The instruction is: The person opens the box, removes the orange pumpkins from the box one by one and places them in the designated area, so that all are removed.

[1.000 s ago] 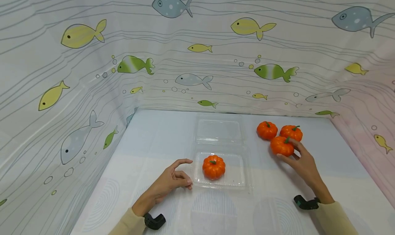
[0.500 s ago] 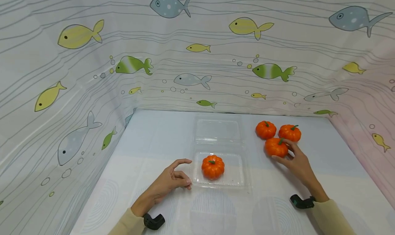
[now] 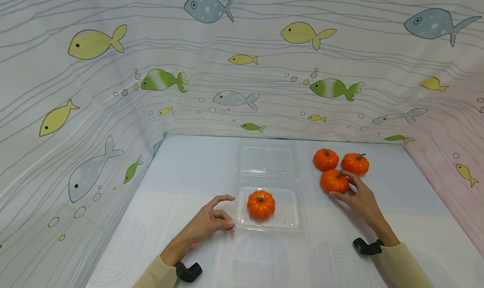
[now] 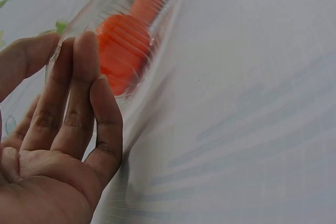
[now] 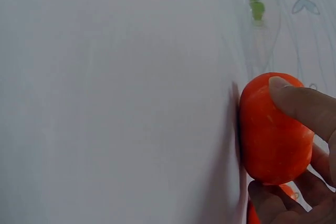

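Note:
An open clear plastic clamshell container (image 3: 287, 225) lies in the middle of the table, its lid (image 3: 266, 158) folded back away from me. In its base sits one orange toy pumpkin (image 3: 261, 205) with a green stem. My left hand (image 3: 206, 220) is at the container's left side, thumb and fingertips pinching its rim, index finger stretched along the edge. My right hand (image 3: 361, 197) grips another pumpkin (image 3: 334, 182) from its right side, as the right wrist view also shows, with the thumb on its near side. A narrow shadow shows under this pumpkin (image 5: 275, 135).
Two more pumpkins, one at the back (image 3: 325, 159) and one to its right (image 3: 355, 164), stand just behind the gripped one. Fish-patterned curtains (image 3: 211, 77) enclose the table (image 3: 181, 170) at the back and both sides.
My right hand has moved left and slightly nearer with its pumpkin, away from the right-hand rear pumpkin. The left hand and the container have stayed in place.

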`<state>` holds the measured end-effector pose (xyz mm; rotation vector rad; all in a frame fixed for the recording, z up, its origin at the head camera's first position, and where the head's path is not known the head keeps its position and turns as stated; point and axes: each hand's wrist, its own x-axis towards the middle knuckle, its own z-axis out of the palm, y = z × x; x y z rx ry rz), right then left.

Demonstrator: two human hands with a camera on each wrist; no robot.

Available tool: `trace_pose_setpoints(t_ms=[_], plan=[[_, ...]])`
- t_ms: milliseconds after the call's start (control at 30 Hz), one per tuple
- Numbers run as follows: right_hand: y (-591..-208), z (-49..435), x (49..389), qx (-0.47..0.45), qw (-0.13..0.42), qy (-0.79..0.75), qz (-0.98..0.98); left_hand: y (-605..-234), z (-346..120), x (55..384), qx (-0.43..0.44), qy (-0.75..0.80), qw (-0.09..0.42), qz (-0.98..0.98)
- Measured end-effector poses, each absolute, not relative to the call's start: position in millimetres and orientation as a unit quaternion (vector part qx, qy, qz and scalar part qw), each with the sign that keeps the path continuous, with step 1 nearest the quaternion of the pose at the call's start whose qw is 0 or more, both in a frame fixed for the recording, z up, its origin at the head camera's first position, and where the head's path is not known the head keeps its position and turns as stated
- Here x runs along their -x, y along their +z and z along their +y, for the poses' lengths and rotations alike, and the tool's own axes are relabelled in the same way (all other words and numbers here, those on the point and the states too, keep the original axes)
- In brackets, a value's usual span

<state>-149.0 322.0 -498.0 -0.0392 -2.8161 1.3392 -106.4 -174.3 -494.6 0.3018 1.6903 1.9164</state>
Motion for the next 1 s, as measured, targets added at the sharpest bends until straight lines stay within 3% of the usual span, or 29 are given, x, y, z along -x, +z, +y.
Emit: trace_pose_setpoints(t_ms=[400, 733, 1000], plan=[[-488, 323, 148, -0.009, 0.013, 0.437, -0.9, -495, -174, 107, -0.112, 0.715, 0.283, 0.629], [-448, 308, 142, 0.081, 0.068, 0.464, -0.879, -493, -175, 106, -0.108, 0.714, 0.285, 0.631], [-431, 283, 134, 0.04, 0.058, 0.462, -0.884, -492, -175, 107, -0.113, 0.713, 0.285, 0.63]])
